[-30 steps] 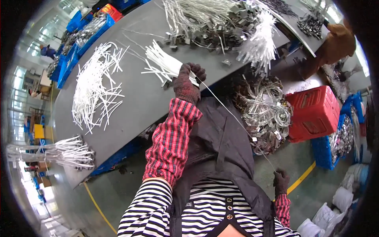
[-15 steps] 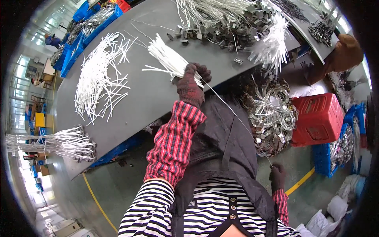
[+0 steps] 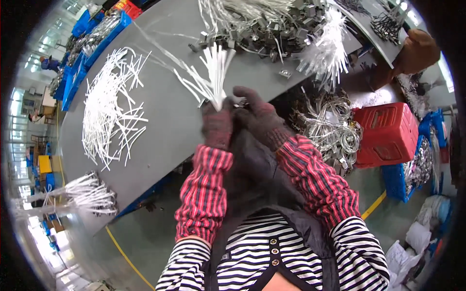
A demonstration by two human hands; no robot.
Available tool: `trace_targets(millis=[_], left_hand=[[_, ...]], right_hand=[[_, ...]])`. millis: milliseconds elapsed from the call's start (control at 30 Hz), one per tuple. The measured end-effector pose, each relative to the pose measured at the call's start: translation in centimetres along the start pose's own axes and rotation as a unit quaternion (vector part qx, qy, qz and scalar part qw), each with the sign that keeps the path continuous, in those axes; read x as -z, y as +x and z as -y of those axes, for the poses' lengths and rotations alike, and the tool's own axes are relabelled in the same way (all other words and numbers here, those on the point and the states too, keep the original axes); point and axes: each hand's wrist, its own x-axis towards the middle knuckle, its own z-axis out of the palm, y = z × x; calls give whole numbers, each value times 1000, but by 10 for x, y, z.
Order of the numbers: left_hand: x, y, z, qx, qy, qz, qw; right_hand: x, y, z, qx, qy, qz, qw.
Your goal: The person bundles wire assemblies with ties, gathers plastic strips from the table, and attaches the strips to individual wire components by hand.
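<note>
Both my hands, in dark gloves, are close together over the front edge of the grey table. My left hand (image 3: 217, 127) is closed round the lower ends of a bunch of thin white tubes (image 3: 216, 72), which fan out upward over the table. My right hand (image 3: 262, 120) is right beside it, fingers curled toward a small shiny metallic bit (image 3: 239, 103) between the hands. What the right fingers grip is blurred and partly hidden. Several thin clear strands (image 3: 167, 54) trail from the bunch toward the far left.
Loose white tubes (image 3: 109, 106) lie in a heap on the grey table (image 3: 170, 116). A tied bundle (image 3: 90, 194) hangs past its left edge. Metal-ended wires (image 3: 272, 31) are piled at the back. At right are coiled cables (image 3: 335, 128) and a red crate (image 3: 387, 133).
My right hand has come up from the lower right, where it held the end of a long thin wire, to beside my left hand. The tube bunch has swung more upright.
</note>
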Motion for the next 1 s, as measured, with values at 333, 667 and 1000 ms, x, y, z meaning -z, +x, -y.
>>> trace_targets(millis=[333, 667, 1000], left_hand=[[35, 10, -18, 40, -380, 93, 919], [-127, -56, -46, 274, -447, 204, 827], [-115, -25, -23, 170, -541, 151, 810]], right_hand=[[103, 31, -72, 185, -409, -112, 886], [62, -169, -35, -70, 29, -132, 988], [132, -482, -151, -428, 85, -330, 837]])
